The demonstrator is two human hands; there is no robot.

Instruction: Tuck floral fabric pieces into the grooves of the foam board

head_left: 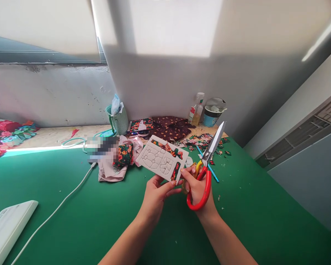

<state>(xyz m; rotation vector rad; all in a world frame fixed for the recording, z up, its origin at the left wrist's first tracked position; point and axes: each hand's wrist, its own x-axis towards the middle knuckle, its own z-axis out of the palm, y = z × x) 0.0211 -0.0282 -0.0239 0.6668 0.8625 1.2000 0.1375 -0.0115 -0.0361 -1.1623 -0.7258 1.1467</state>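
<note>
My left hand (pixel 156 197) grips the lower edge of a pale board (pixel 151 156) between thumb and fingers. Outlined shapes are cut into the board's face, and strips of dark floral fabric (pixel 175 171) fill some of them. Red-handled scissors (pixel 205 180) hang over my right hand (pixel 200 193), their blades pointing up and away to the right. The thumb and forefinger of that hand also touch the board's right corner. Something yellow shows beside the scissor handles, partly hidden by the fingers. Behind the right hand, a blue pen-like stick (pixel 213 173) lies on the green tabletop (pixel 251 206).
Fabric scraps (pixel 198 141) lie scattered at the back, near dark patterned cloth (pixel 169 128). A glass bottle (pixel 197 110), a paper tub (pixel 212 116) and a green woven basket (pixel 120 120) stand against the wall. A white cable (pixel 63 202) crosses the left side.
</note>
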